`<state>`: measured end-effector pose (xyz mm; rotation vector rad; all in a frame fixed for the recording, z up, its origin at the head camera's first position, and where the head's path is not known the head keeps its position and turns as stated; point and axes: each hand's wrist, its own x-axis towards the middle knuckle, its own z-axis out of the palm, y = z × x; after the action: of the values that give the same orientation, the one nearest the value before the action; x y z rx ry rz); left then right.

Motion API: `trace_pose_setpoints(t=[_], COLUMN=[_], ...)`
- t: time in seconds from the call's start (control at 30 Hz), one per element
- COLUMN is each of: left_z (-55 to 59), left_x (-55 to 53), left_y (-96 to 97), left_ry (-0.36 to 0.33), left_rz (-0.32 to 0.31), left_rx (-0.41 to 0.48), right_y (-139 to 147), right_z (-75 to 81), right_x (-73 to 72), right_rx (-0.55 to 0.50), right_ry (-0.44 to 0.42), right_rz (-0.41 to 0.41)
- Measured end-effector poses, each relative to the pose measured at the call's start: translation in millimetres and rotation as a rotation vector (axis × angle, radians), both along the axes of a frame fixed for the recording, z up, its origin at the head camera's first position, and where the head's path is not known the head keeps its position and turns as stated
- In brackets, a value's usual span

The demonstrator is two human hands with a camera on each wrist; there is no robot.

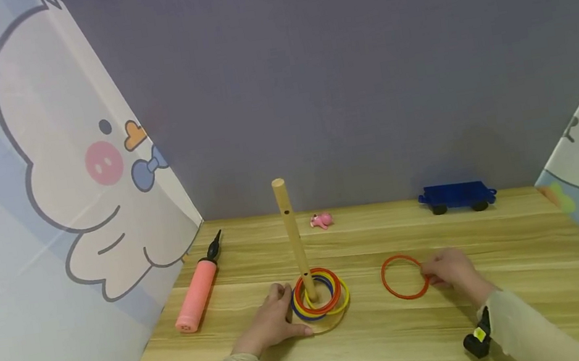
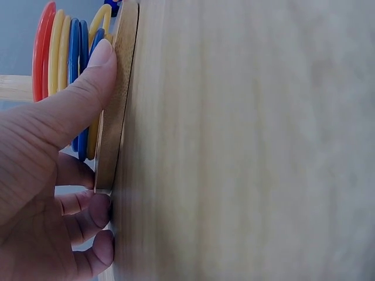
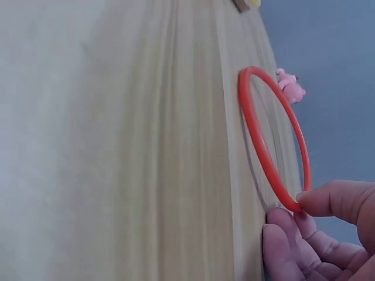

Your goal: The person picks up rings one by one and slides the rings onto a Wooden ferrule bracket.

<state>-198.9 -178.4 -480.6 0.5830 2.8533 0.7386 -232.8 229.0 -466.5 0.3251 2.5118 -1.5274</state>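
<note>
A wooden ring-toss stand has an upright post [image 1: 294, 236] on a round base [image 1: 329, 324]. Red, yellow and blue rings [image 2: 44, 52] are stacked around the post's foot. My left hand [image 1: 272, 320] grips the base at its left side, the thumb [image 2: 88, 88] on the near edge and the fingers around the far side. To the right of the stand, my right hand [image 1: 453, 271] pinches a loose red ring [image 1: 409, 298] between thumb and fingertips. In the right wrist view that ring [image 3: 258, 134] leans close over the tabletop, casting a shadow on it.
A pink hand pump [image 1: 197, 297] with a black nozzle lies at the left. Near the back edge are a small pink figure [image 1: 322, 220] and a blue toy wagon [image 1: 457, 195]. A grey panel [image 1: 352, 71] rises behind the wooden table [image 1: 383, 354].
</note>
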Motion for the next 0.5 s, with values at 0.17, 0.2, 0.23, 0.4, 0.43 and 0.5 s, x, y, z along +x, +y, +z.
trace_pose_setpoints(t=[0.17,0.2,0.23,0.4,0.43,0.5], left_z=[2.9,3.4,3.7,3.6,3.2,3.1], left_x=[1.2,1.5,1.7,1.6,1.4,0.9], left_y=[0.1,0.2,0.2,0.7,0.6,0.6], left_ry=[-0.005,-0.005,-0.006,-0.003,-0.004,-0.001], left_rz=[0.002,0.002,0.002,0.0,0.0,-0.004], left_rx=[0.01,0.012,0.01,0.012,0.012,0.013], right_y=[-0.1,0.2,0.5,1.3,0.9,-0.5], right_z=[-2.2,-2.9,-3.3,-5.4,-5.4,-4.2], right_x=[7.8,9.1,10.5,16.3,17.5,19.7], right_rx=[-0.124,-0.141,-0.154,-0.216,-0.229,-0.248], right_ry=[-0.013,-0.014,-0.012,-0.04,-0.049,-0.067], right_rz=[0.005,0.005,0.011,0.027,0.032,0.041])
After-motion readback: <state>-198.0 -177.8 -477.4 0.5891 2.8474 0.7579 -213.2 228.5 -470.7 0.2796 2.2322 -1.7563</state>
